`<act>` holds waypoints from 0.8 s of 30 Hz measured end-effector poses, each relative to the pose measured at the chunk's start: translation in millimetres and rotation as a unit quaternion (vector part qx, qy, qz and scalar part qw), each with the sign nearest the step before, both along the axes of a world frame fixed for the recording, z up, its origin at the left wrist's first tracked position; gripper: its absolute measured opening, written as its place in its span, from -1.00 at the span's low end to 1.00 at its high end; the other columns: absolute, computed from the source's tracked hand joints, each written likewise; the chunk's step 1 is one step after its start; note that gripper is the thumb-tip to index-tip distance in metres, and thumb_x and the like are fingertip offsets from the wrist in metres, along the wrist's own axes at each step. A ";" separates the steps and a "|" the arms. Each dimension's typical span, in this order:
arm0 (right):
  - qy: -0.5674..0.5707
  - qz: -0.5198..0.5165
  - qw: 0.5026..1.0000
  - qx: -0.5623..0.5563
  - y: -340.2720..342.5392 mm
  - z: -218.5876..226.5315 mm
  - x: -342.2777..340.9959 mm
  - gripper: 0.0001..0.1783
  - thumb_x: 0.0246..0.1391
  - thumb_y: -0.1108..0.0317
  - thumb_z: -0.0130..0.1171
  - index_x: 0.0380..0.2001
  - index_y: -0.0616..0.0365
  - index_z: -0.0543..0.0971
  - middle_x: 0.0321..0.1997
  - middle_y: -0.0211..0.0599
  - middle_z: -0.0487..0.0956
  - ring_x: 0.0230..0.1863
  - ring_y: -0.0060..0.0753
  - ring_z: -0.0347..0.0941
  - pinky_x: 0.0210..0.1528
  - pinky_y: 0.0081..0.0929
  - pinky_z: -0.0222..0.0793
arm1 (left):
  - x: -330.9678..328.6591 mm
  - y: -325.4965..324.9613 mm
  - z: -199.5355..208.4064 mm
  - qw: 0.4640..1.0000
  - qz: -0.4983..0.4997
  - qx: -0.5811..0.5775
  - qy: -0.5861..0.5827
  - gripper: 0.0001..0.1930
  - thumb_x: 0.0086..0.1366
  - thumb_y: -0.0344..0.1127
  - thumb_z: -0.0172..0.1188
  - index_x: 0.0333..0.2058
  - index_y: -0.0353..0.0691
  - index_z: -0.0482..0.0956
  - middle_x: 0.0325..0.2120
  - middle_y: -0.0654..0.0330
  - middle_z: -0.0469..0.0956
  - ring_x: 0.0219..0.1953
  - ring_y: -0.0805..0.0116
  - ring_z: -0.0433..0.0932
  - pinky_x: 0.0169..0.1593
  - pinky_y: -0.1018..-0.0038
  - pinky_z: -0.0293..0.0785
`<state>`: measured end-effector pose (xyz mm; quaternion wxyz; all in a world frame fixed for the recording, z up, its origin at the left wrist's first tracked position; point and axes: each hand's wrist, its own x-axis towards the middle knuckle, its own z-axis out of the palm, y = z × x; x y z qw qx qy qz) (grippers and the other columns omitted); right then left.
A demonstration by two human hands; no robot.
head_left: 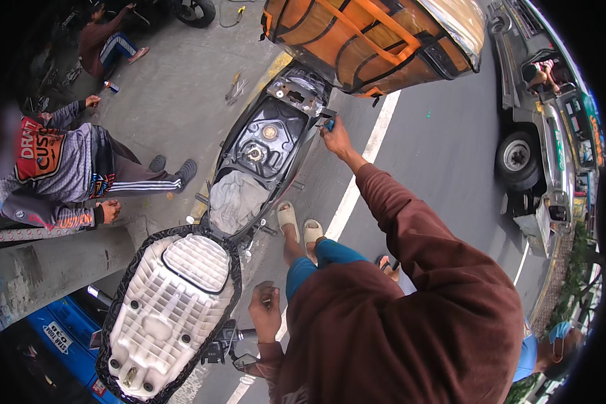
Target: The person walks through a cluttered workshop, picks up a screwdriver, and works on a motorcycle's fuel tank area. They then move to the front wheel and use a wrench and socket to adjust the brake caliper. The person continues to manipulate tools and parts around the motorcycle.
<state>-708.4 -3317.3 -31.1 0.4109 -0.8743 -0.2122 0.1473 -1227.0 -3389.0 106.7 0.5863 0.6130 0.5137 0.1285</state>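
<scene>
A motor scooter stands before me with its seat [175, 303] swung up, the white ribbed underside showing. Under it the black fuel tank [268, 138] lies exposed, with a round cap, and a grey cloth [238, 200] fills the compartment beside it. My right hand [337, 138] is closed around a blue-handled tool [328, 124] at the edge of the tail section [299, 91]; its exact kind is unclear. Near the handlebar, my left hand [266, 310] hangs with curled fingers, apart from the scooter. Whatever it may hold is hidden.
A big orange bag [370, 40] rides over the scooter's rear. One person [60, 161] sits close on the left; another [108, 44] sits farther back. Small tools [236, 89] lie on the pavement. A vehicle with a large wheel [517, 156] is on the road at right.
</scene>
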 end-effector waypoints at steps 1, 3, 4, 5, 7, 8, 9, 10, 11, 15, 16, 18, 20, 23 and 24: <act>-0.005 -0.012 1.000 -0.020 8.5 -6.6 10.4 -0.43 0.18 0.26 0.29 0.16 0.32 0.38 0.03 0.30 0.62 0.09 0.36 0.56 0.12 0.03 0.44 | 9.5 7.2 -13.8 1.000 0.005 -0.009 0.000 -0.74 0.37 -0.41 0.29 0.01 -0.23 0.60 -0.31 0.10 0.70 -0.32 0.31 0.66 -0.22 0.39 0.57; -0.013 -0.028 0.999 -0.039 23.2 -18.9 28.8 -0.39 0.18 0.26 0.30 0.19 0.33 0.36 0.06 0.34 0.60 0.12 0.39 0.54 0.14 0.04 0.44 | 30.0 24.8 -36.5 1.000 0.001 -0.013 -0.009 -0.74 0.37 -0.40 0.30 0.01 -0.23 0.60 -0.31 0.09 0.71 -0.31 0.29 0.67 -0.22 0.37 0.58; -0.020 -0.031 0.999 -0.038 29.0 -26.4 34.3 -0.38 0.18 0.25 0.30 0.21 0.33 0.35 0.07 0.35 0.60 0.13 0.40 0.53 0.15 0.04 0.43 | 42.0 34.8 -50.3 1.000 -0.006 -0.008 -0.021 -0.74 0.37 -0.40 0.30 0.01 -0.23 0.60 -0.31 0.09 0.71 -0.30 0.29 0.68 -0.22 0.36 0.58; -0.020 -0.040 0.998 -0.044 36.7 -33.0 42.9 -0.36 0.18 0.25 0.30 0.23 0.33 0.33 0.08 0.37 0.59 0.14 0.40 0.52 0.16 0.04 0.43 | 55.5 47.8 -63.6 0.999 -0.013 -0.008 -0.036 -0.74 0.37 -0.40 0.30 0.01 -0.23 0.60 -0.31 0.09 0.71 -0.30 0.28 0.68 -0.21 0.35 0.59; -0.003 -0.037 0.997 -0.069 53.7 -49.9 54.9 -0.32 0.19 0.25 0.28 0.27 0.32 0.29 0.09 0.38 0.58 0.16 0.43 0.51 0.17 0.05 0.42 | 74.6 70.6 -84.6 0.999 -0.025 -0.013 -0.025 -0.75 0.37 -0.38 0.30 0.00 -0.24 0.59 -0.31 0.07 0.72 -0.30 0.27 0.69 -0.21 0.34 0.60; -0.004 -0.035 0.996 -0.078 61.1 -59.3 58.8 -0.31 0.19 0.25 0.27 0.29 0.32 0.28 0.09 0.38 0.59 0.16 0.44 0.51 0.17 0.06 0.43 | 84.8 80.8 -95.3 0.999 -0.023 -0.032 -0.021 -0.75 0.37 -0.38 0.30 -0.01 -0.24 0.59 -0.31 0.07 0.72 -0.30 0.26 0.69 -0.21 0.34 0.60; 0.002 -0.039 0.995 -0.095 67.5 -68.2 63.5 -0.30 0.19 0.26 0.26 0.30 0.31 0.27 0.08 0.38 0.59 0.15 0.45 0.51 0.17 0.06 0.43 | 96.3 88.8 -100.6 0.999 -0.026 -0.032 -0.012 -0.75 0.37 -0.37 0.30 -0.01 -0.24 0.59 -0.31 0.06 0.72 -0.30 0.26 0.70 -0.20 0.33 0.60; -0.023 -0.043 0.996 -0.077 73.4 -77.3 63.8 -0.30 0.20 0.28 0.24 0.32 0.27 0.25 0.05 0.39 0.60 0.12 0.47 0.52 0.15 0.10 0.44 | 101.4 98.6 -109.5 0.999 -0.026 -0.038 -0.006 -0.76 0.37 -0.37 0.29 -0.01 -0.24 0.59 -0.31 0.05 0.72 -0.30 0.25 0.70 -0.20 0.33 0.60; -0.040 -0.039 0.997 -0.059 79.5 -84.1 66.2 -0.31 0.20 0.29 0.23 0.32 0.25 0.25 0.04 0.38 0.61 0.11 0.47 0.53 0.14 0.10 0.44 | 103.9 107.6 -115.9 0.999 -0.022 -0.044 -0.006 -0.76 0.38 -0.37 0.29 -0.02 -0.25 0.59 -0.32 0.04 0.72 -0.30 0.24 0.70 -0.19 0.33 0.61; -0.041 -0.044 0.998 -0.015 84.3 -95.9 61.6 -0.40 0.23 0.33 0.17 0.29 0.22 0.27 -0.01 0.33 0.63 0.04 0.43 0.56 0.05 0.11 0.44 | 112.0 141.3 -130.9 0.996 -0.036 -0.084 0.003 -0.76 0.38 -0.35 0.30 -0.02 -0.25 0.59 -0.32 0.03 0.72 -0.31 0.24 0.71 -0.19 0.33 0.61; -0.030 -0.041 0.999 0.002 84.5 -94.7 59.4 -0.43 0.23 0.35 0.15 0.26 0.22 0.29 -0.03 0.31 0.64 0.03 0.43 0.57 0.02 0.10 0.44 | 114.8 150.6 -132.3 0.996 -0.037 -0.078 0.008 -0.76 0.38 -0.35 0.30 -0.02 -0.25 0.59 -0.32 0.03 0.72 -0.31 0.25 0.71 -0.19 0.33 0.60; -0.028 -0.027 0.999 -0.005 87.1 -90.2 54.6 -0.51 0.24 0.38 0.12 0.20 0.21 0.32 -0.09 0.26 0.65 -0.03 0.39 0.59 -0.04 0.07 0.45 | 121.5 169.1 -132.0 0.996 -0.032 -0.083 0.015 -0.76 0.39 -0.34 0.30 -0.02 -0.24 0.59 -0.31 0.05 0.72 -0.32 0.27 0.70 -0.18 0.33 0.60; -0.075 0.001 0.997 -0.031 93.4 -84.2 53.2 -0.59 0.24 0.42 0.08 0.13 0.20 0.35 -0.18 0.18 0.66 -0.12 0.30 0.63 -0.10 0.03 0.46 | 132.7 187.9 -128.5 0.998 -0.060 -0.033 0.012 -0.77 0.39 -0.34 0.29 -0.03 -0.23 0.59 -0.31 0.06 0.72 -0.31 0.25 0.70 -0.19 0.32 0.60; 0.076 -0.047 0.996 0.005 107.1 -76.6 57.0 -0.67 0.25 0.45 0.03 0.08 0.14 0.38 -0.30 -0.07 0.63 -0.30 -0.04 0.62 -0.24 -0.09 0.47 | 161.0 216.8 -123.3 0.995 -0.100 -0.011 0.027 -0.79 0.37 -0.33 0.29 -0.08 -0.23 0.60 -0.29 0.05 0.72 -0.30 0.12 0.71 -0.16 0.23 0.59; 0.145 -0.076 0.985 0.051 109.6 -73.2 60.8 -0.68 0.25 0.46 0.02 0.07 0.12 0.39 -0.31 -0.14 0.62 -0.33 -0.14 0.59 -0.26 -0.13 0.47 | 171.8 224.7 -119.3 0.993 -0.112 0.007 0.034 -0.80 0.36 -0.33 0.29 -0.08 -0.23 0.60 -0.28 0.04 0.72 -0.29 0.09 0.71 -0.15 0.21 0.59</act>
